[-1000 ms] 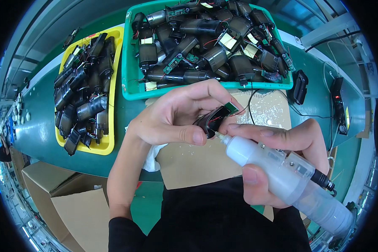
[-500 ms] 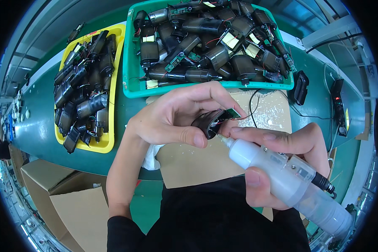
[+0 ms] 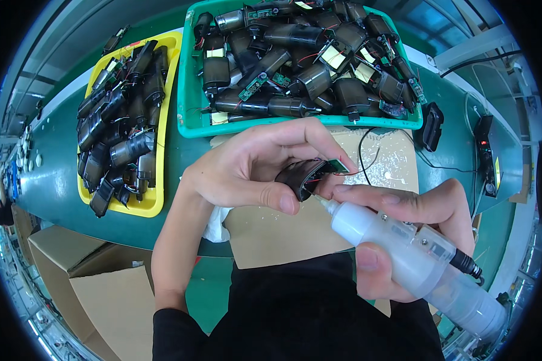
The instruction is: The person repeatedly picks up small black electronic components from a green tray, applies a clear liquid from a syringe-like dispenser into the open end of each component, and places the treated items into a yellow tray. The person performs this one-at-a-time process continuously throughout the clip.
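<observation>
Held in my left hand [image 3: 241, 168] is a dark, smoky plastic housing [image 3: 298, 174], its open end facing right. A small green circuit board [image 3: 336, 166] with a thin red wire sticks out beside it, near my left fingertips. My right hand [image 3: 430, 210] is wrapped round a white and clear tubular glue dispenser [image 3: 403, 256] with a black cable plug on its side. The narrow nozzle [image 3: 324, 201] points at the housing's open edge; whether it touches cannot be made out. Both hands are above a piece of brown cardboard [image 3: 271, 234].
A green tray [image 3: 190, 123] at the back and a yellow tray [image 3: 170, 90] at left hold many similar dark housings with circuit boards. Black cables run to a device with a red light [image 3: 485, 144] at right. An opened carton [image 3: 111, 289] stands lower left; a white cloth [image 3: 217, 225] lies beside the cardboard.
The dispenser and my right hand have shifted very slightly right and down. My left hand still holds the housing in nearly the same place.
</observation>
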Demonstrator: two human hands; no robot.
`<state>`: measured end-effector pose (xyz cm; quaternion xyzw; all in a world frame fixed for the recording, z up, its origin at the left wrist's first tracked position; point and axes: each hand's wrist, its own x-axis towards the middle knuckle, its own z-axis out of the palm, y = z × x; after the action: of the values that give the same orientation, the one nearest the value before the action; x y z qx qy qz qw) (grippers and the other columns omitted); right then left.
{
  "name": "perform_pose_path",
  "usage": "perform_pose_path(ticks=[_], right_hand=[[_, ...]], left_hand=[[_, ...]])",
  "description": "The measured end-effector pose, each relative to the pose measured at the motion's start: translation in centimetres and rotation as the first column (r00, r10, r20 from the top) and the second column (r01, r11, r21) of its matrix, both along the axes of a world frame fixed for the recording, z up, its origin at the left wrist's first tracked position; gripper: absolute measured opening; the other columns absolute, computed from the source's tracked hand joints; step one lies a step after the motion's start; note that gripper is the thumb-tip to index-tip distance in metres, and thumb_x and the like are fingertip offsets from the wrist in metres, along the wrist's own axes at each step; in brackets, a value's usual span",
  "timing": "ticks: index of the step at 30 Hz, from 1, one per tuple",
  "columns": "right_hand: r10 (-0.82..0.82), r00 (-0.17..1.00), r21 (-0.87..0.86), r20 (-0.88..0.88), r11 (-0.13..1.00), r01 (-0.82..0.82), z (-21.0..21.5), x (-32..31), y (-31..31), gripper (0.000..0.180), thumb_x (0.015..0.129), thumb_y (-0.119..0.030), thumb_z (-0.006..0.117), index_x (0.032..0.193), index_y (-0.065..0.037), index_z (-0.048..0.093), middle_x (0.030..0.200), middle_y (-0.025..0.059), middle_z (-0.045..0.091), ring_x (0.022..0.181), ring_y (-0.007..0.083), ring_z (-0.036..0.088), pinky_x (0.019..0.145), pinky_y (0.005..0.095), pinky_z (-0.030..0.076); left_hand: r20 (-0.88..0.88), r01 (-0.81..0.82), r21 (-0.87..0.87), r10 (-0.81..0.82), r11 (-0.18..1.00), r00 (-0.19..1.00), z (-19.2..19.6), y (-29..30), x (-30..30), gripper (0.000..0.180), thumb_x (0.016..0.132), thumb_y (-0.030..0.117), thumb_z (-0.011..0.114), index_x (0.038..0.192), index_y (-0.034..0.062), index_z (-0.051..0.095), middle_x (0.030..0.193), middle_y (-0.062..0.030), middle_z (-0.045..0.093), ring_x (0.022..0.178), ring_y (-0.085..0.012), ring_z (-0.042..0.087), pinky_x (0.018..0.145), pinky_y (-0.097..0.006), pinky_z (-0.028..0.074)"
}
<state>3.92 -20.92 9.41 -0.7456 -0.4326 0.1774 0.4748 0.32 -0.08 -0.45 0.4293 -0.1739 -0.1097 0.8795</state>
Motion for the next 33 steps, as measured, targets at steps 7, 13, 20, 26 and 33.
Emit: perform_pose_path(ticks=[7,13,20,26,33], right_hand=[[0.001,1.000,0.028,0.024,1.000,-0.002,-0.3,0.0,-0.1,0.039,0.084,-0.015,0.064,0.096,0.003,0.032,0.096,0.0313,0.061,0.096,0.0365,0.064,0.085,0.0439,0.052],[0.023,0.999,0.137,-0.048,0.990,-0.016,-1.1,0.2,-0.4,0.039,0.084,-0.014,0.064,0.096,0.003,0.032,0.098,0.0320,0.061,0.095,0.0396,0.063,0.087,0.0470,0.051],[-0.240,0.957,0.266,-0.162,0.923,0.276,-2.1,-1.5,0.6,0.051,0.081,-0.033,0.070,0.094,0.000,0.034,0.088,0.0283,0.064,0.087,0.0354,0.065,0.082,0.0427,0.053],[-0.385,0.906,0.341,-0.176,0.840,0.422,-3.7,-1.1,-0.5,0.047,0.081,-0.029,0.069,0.099,0.002,0.040,0.092,0.0278,0.063,0.085,0.0283,0.065,0.078,0.0368,0.053],[-0.431,0.898,-0.063,-0.094,0.902,0.426,-9.3,-0.2,-0.6,0.018,0.079,-0.001,0.064,0.090,0.001,0.050,0.092,0.0172,0.068,0.081,0.0160,0.064,0.076,0.0270,0.050]], left_hand=[[0.010,0.011,0.007,-0.011,1.000,1.000,0.0,0.0,0.0,0.066,0.068,0.027,0.083,0.114,-0.0069,0.050,0.111,-0.0182,0.055,0.103,-0.0237,0.054,0.090,-0.034,0.040],[-0.002,0.036,-0.028,-0.036,0.999,0.999,-0.1,-0.2,0.1,0.067,0.068,0.027,0.082,0.115,-0.0066,0.049,0.111,-0.0184,0.055,0.104,-0.0231,0.054,0.088,-0.033,0.040],[0.020,0.067,-0.051,-0.066,0.996,0.998,-0.3,0.4,-0.4,0.062,0.073,0.018,0.079,0.120,-0.0060,0.047,0.116,-0.0137,0.054,0.103,-0.0214,0.053,0.090,-0.033,0.040],[0.259,-0.269,0.271,0.199,0.924,0.945,0.4,1.4,-0.1,0.049,0.077,0.011,0.073,0.121,0.0023,0.053,0.113,-0.0090,0.055,0.098,-0.0188,0.053,0.087,-0.031,0.041],[0.619,-0.692,0.718,0.523,-0.073,0.586,4.7,6.0,-6.1,0.047,0.070,0.006,0.074,0.115,0.0078,0.062,0.098,-0.0075,0.058,0.086,-0.0223,0.056,0.075,-0.030,0.046]])
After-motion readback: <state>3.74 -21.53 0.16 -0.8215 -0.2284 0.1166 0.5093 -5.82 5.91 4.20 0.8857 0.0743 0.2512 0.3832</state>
